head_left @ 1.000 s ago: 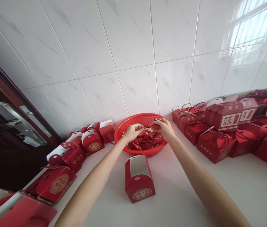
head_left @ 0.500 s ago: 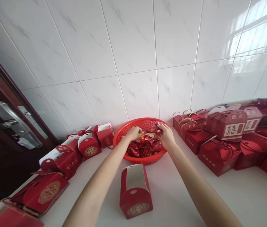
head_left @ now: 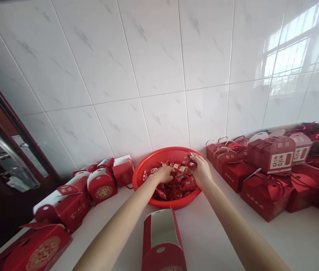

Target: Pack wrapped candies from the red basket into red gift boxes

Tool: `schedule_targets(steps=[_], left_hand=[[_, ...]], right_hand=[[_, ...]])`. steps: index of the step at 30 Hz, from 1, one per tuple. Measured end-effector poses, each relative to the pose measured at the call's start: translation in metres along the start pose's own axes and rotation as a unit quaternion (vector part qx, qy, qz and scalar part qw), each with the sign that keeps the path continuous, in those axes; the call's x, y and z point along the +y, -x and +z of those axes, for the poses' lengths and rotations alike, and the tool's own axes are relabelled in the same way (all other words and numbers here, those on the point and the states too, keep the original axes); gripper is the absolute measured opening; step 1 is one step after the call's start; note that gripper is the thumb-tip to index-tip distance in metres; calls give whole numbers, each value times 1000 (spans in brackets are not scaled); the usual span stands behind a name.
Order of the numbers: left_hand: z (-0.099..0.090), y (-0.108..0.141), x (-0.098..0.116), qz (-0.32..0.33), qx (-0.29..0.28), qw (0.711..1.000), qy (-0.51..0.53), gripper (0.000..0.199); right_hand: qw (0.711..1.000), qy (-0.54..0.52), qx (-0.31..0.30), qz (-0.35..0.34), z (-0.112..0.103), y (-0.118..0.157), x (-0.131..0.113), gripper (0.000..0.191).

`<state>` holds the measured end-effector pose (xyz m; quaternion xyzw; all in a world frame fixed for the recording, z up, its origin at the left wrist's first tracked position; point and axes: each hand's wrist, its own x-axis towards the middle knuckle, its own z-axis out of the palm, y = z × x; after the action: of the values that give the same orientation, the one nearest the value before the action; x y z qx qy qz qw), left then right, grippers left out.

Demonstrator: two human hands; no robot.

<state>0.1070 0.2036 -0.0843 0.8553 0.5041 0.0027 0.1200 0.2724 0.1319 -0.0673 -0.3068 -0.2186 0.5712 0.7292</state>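
Note:
A round red plastic basket (head_left: 173,204) stands against the wall with many red-wrapped candies (head_left: 176,184) inside. My left hand (head_left: 164,174) is in the basket, fingers curled down against the candies. What it pinches, if anything, is hidden. Over the basket's right side, my right hand (head_left: 201,170) is closed around several wrapped candies (head_left: 189,162), their red wrappers showing at the fingertips. In front of the basket, between my forearms, an open red gift box (head_left: 163,246) shows its pale inside; its front is cut off by the picture's lower edge.
Red gift boxes (head_left: 103,184) line the table's left side, some with open tops. More boxes (head_left: 266,192), several tied with ribbons or cords, are stacked on the right. Behind runs a white tiled wall (head_left: 162,75). A dark door with a metal handle (head_left: 9,158) is at far left.
My left hand has moved lower and slightly right into the candies. My right hand keeps its candies at the basket's right side. The view has tilted up a little.

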Motion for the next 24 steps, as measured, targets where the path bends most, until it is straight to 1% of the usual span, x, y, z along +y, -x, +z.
schedule_targets(steps=[4, 6, 7, 10, 12, 14, 17, 19, 22, 24], left_hand=[[5, -4, 1, 46, -16, 999, -20, 67], [7, -6, 2, 63, -17, 997, -41, 75], [8, -6, 3, 69, -17, 996, -53, 76], [6, -11, 7, 98, -20, 991, -92, 68], [4, -18, 12, 121, -23, 986, -117, 59], [3, -26, 16, 134, -26, 981, -139, 55], [7, -38, 20, 130, -29, 979, -153, 64], [12, -42, 19, 123, -24, 981, -148, 70], [19, -42, 14, 121, 6, 986, -119, 69], [20, -42, 11, 122, 43, 987, -92, 63]], right_hand=[[1000, -1, -5, -5, 0, 0, 1, 18], [1000, 2, -5, -9, 0, 0, 1, 18], [1000, 3, -5, -11, 0, 0, 1, 18], [1000, 6, 0, -17, -1, 0, 1, 20], [1000, 5, 7, -16, -1, -1, 1, 21], [1000, 2, 14, -12, -2, -2, 1, 20], [1000, 1, 12, -9, -3, -4, 2, 20], [1000, 2, 6, -11, -4, -5, 4, 20], [1000, 4, -1, -9, -4, -7, 6, 19], [1000, 7, -3, -7, -4, -7, 6, 18]])
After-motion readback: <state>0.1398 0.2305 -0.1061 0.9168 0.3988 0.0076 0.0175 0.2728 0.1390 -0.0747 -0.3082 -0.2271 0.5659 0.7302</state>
